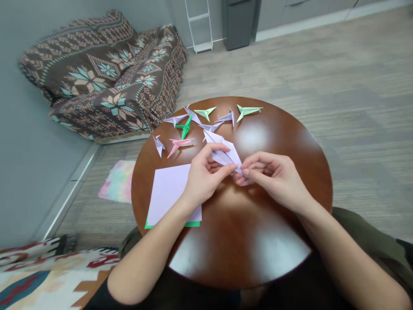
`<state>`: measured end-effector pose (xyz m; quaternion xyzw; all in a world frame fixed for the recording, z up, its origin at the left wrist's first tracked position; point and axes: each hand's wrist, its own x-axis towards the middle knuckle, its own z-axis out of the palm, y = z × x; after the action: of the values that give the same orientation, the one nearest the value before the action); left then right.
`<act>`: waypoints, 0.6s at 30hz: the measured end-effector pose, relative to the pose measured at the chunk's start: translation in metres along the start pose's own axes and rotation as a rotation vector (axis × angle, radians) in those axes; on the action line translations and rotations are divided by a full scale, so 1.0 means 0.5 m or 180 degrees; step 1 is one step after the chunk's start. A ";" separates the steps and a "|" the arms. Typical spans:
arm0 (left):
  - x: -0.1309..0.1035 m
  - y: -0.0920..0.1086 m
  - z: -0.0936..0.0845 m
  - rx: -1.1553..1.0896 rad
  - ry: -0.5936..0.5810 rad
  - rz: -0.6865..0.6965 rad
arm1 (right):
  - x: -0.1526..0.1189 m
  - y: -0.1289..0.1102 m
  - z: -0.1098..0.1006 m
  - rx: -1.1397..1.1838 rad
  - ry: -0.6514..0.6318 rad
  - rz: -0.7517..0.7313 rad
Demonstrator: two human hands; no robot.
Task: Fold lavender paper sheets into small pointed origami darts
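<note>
A partly folded lavender paper (230, 151) is held between both hands above the round brown table (245, 215). My left hand (208, 172) grips its left side, thumb and fingers pressed on the folds. At the paper's lower right tip, the fingertips of my right hand (269, 172) pinch it. Beneath my left forearm lies a stack of square sheets (169, 187), lavender on top with a green edge showing under it.
Several folded paper figures lie at the table's far left, among them a pink one (178, 145), a dark green one (185, 127) and a light green one (248, 111). A patterned covered sofa (122, 82) stands beyond the table.
</note>
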<state>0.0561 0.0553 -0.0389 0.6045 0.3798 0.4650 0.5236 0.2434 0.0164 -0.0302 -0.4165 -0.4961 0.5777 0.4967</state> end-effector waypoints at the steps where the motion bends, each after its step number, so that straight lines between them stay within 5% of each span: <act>1: 0.000 0.000 0.000 -0.0006 -0.0010 -0.0042 | 0.000 0.000 0.000 -0.0021 -0.0017 0.0017; 18: -0.004 0.005 0.008 -0.0174 -0.0058 -0.0269 | -0.001 -0.003 0.002 -0.0028 -0.0187 0.0114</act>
<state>0.0592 0.0519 -0.0368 0.5776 0.3874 0.4471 0.5626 0.2428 0.0157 -0.0284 -0.4104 -0.5054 0.5963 0.4697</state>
